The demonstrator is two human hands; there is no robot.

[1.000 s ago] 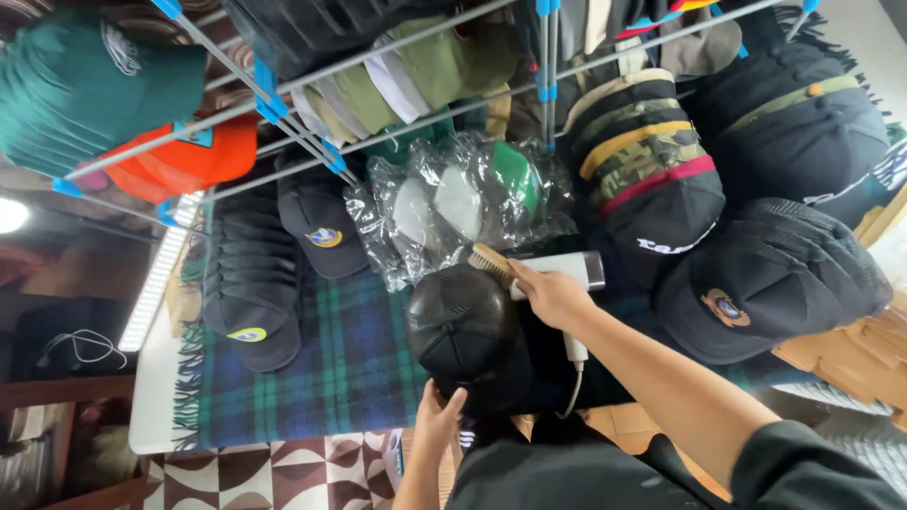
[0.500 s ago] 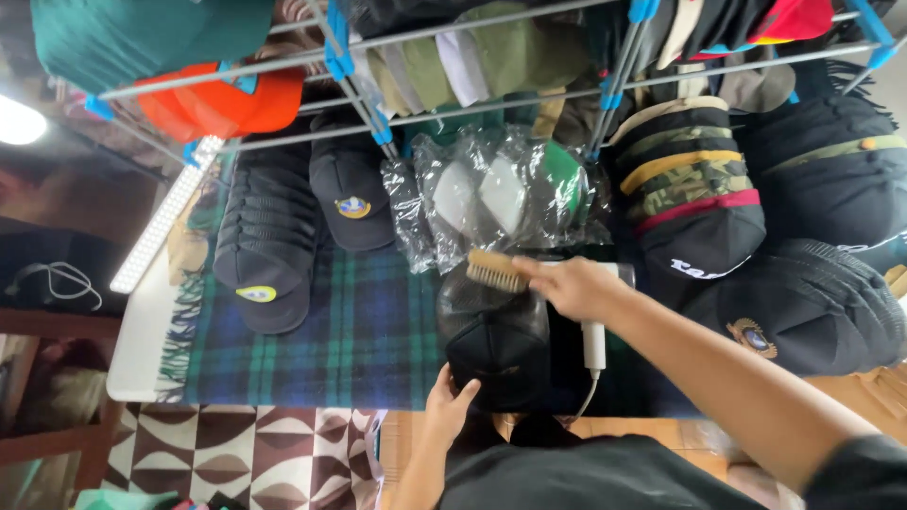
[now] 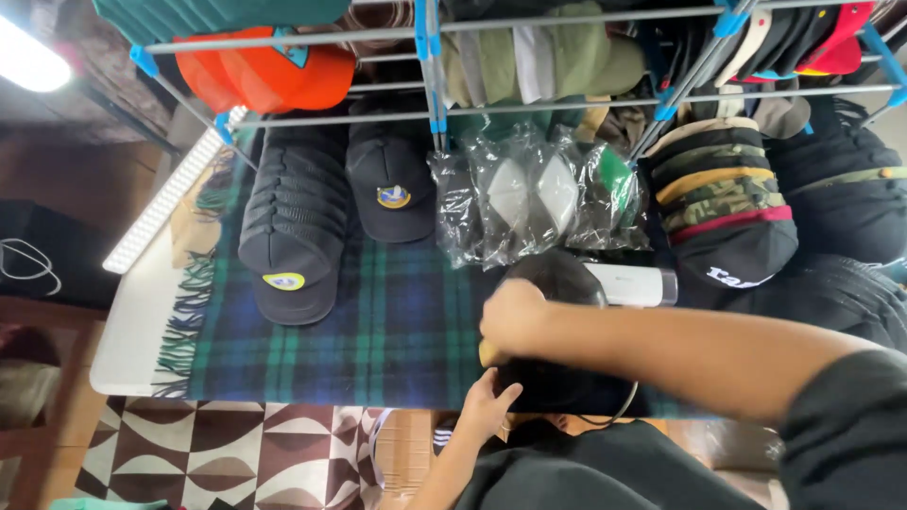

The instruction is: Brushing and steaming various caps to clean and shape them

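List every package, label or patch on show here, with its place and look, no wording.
Clear bags: crinkled plastic over white and green caps, centre, under the rack.
Round patch: blue and yellow, front of a dark cap left of the bags.
Oval patch: yellow, on the front cap of the dark stack at left.
White lettering: on a black brim, right.
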